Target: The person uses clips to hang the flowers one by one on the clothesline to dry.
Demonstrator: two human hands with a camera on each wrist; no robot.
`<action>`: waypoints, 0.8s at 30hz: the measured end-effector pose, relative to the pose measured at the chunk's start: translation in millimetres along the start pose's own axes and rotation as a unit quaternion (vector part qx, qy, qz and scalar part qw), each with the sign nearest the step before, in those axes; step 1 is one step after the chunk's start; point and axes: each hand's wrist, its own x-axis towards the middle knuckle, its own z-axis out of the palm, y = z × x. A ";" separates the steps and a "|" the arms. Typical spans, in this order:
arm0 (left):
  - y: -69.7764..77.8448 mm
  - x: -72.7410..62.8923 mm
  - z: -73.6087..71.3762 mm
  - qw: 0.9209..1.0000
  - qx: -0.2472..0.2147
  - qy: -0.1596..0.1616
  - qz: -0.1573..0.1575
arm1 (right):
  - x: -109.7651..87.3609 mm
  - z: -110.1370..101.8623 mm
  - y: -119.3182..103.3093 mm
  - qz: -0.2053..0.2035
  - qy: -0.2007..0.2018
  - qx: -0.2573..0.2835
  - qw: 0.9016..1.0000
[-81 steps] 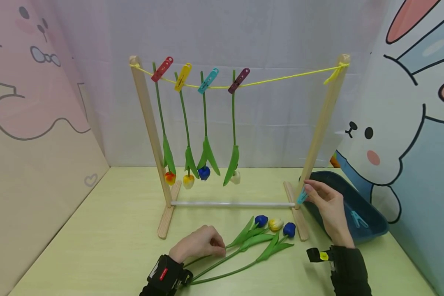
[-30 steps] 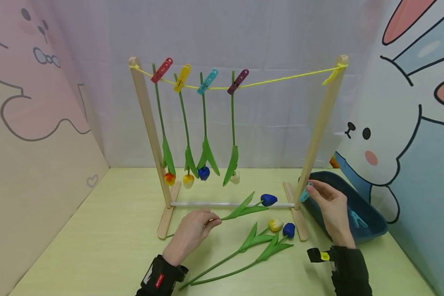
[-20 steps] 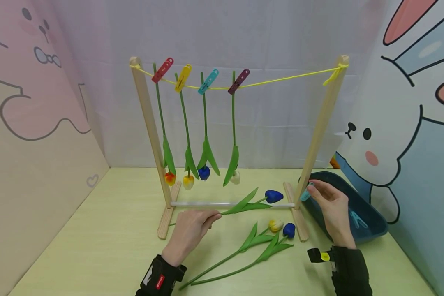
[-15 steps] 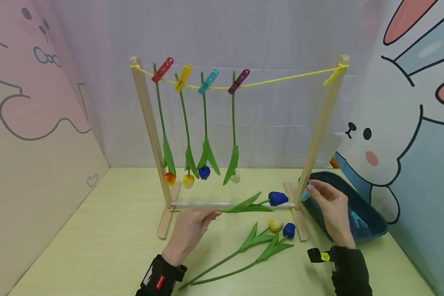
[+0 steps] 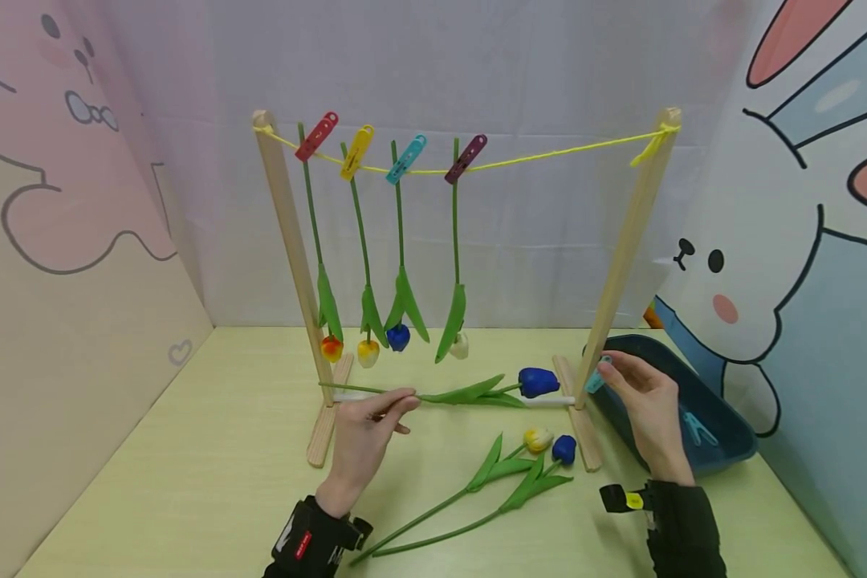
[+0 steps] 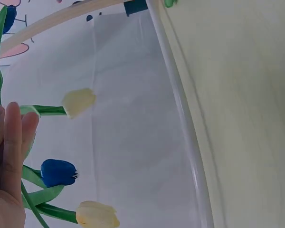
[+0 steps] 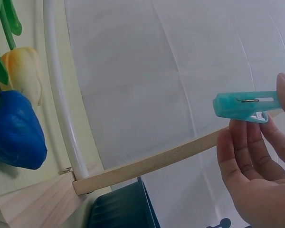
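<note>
My left hand [image 5: 364,437] pinches the green stem of a blue tulip [image 5: 538,382], which lies nearly level above the table, its bloom pointing right. My right hand [image 5: 643,409] holds a light-blue clothespin [image 7: 247,105] between thumb and fingers, beside the right post of the wooden frame [image 5: 632,241]. From the yellow string [image 5: 563,150] above, several tulips hang bloom down, held by a red clothespin [image 5: 317,136], a yellow clothespin [image 5: 357,152], a blue clothespin [image 5: 406,159] and a purple clothespin [image 5: 466,158].
On the table lie a yellow-white tulip [image 5: 538,439] and another blue tulip [image 5: 564,449]. A dark teal basin [image 5: 730,457] stands at the right, with a light-blue clothespin [image 5: 701,429] inside. A white bar [image 5: 549,401] joins the frame's feet.
My left hand has picked one blue tulip up from the bunch on the table and raised it towards the frame. My right hand stays near the right post with the clothespin.
</note>
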 end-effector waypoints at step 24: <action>9.6 10.0 -18.1 0.947 -0.232 0.031 -0.221 | 0.1 -2.2 1.5 -0.016 -0.014 0.028 0.999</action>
